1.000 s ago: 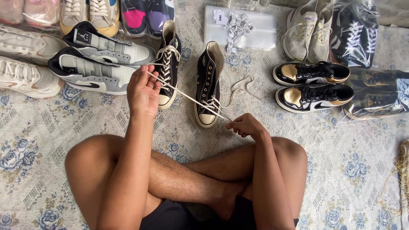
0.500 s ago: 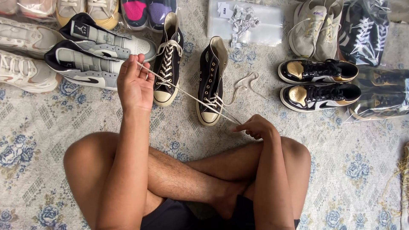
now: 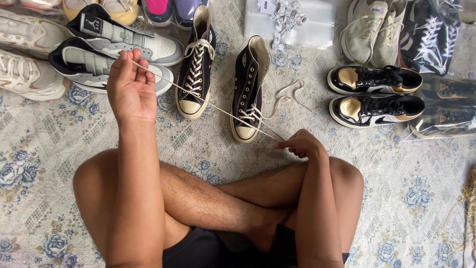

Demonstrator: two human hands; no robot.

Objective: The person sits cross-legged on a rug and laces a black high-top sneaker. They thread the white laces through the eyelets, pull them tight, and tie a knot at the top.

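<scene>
On the flowered carpet (image 3: 44,144), I am pinching a cream shoelace (image 3: 218,106) taut between my raised left hand (image 3: 130,84) and low right hand (image 3: 300,144), keeping tension even so it is running untwisted from the half-laced black high-top (image 3: 250,89).

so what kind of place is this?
Probably a home floor used for sorting sneakers: a floral rug, many pairs laid out, some in clear bags. Left hand and right hand stretch a shoelace.
</scene>
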